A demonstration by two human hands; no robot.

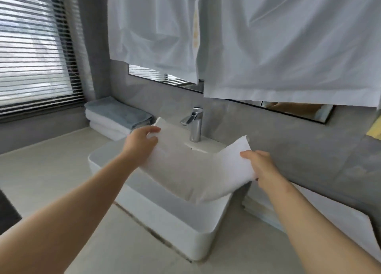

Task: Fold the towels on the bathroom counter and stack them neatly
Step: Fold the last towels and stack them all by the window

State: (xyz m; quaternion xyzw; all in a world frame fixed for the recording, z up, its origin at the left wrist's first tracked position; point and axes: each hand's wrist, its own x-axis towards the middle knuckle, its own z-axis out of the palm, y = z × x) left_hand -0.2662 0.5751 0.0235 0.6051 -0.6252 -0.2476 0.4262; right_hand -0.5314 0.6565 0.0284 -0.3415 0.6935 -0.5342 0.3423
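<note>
I'm holding the white towel [198, 170] over the sink [165, 218], left hand [140, 144] and right hand [261, 166] each pinching a top corner; the right fingers are seemingly curled underneath.

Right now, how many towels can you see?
4: a white towel held over the sink; a grey-blue towel atop two folded white towels left of it. A blurred pile right of the sink may hold more.

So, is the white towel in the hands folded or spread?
Folded: the towel sags as a thick pad between left hand and right hand.
</note>
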